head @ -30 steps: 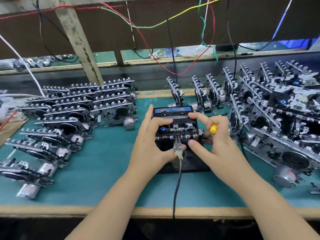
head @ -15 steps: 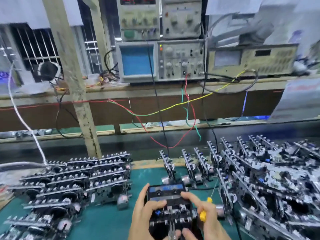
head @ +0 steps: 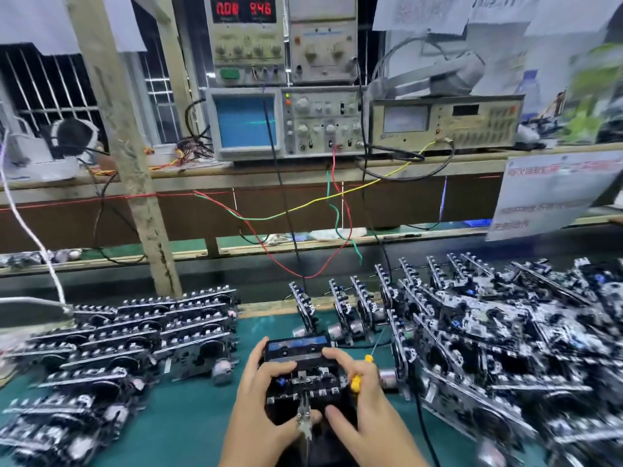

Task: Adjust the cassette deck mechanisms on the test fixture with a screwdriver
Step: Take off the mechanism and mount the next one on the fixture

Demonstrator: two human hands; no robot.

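Note:
A black cassette deck mechanism (head: 305, 372) with a blue-labelled cassette sits on the dark test fixture (head: 332, 443) near the bench's front. My left hand (head: 261, 402) grips the mechanism's left side, thumb by a metal clip (head: 304, 421) at its front edge. My right hand (head: 362, 404) holds its right side with index finger on top and thumb at the front. A yellow-handled screwdriver (head: 358, 382) is tucked in that hand's curled fingers, its thin shaft pointing up and away.
Rows of mechanisms (head: 141, 335) lie flat on the green mat (head: 188, 423) to the left. A large pile of others (head: 499, 338) leans at the right. An oscilloscope (head: 247, 124), a meter with red digits (head: 244, 38) and coloured wires (head: 337, 210) fill the shelf behind.
The camera has tilted up from the bench to the instrument shelf, so my hands now sit low in the frame. Both hands keep the same hold on the mechanism.

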